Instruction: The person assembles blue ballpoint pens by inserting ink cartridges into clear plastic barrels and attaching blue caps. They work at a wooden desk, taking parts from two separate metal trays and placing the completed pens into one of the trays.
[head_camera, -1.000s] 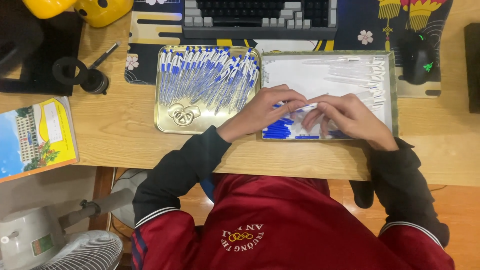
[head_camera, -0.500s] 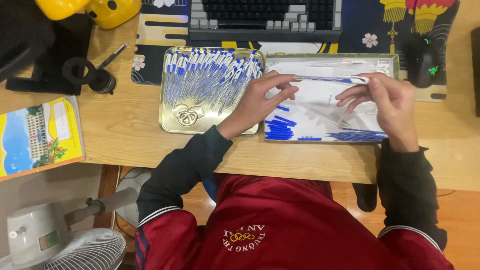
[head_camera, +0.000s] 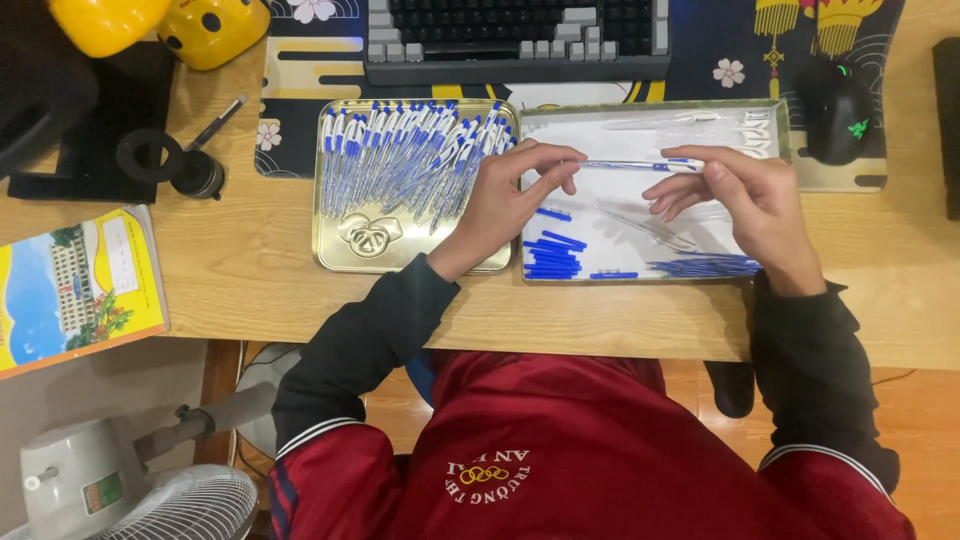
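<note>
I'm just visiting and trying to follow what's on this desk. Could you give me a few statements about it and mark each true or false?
1. Both hands hold one pen between them. True: the left hand and right hand grip its ends.
2. The gold tray is full of scissors. False: it holds assembled blue and white pens.
3. Loose blue caps lie in the white-lined tray. True.
4. A keyboard lies beyond the trays. True.
5. The booklet lies inside a tray. False: it lies on the desk, far left.
</note>
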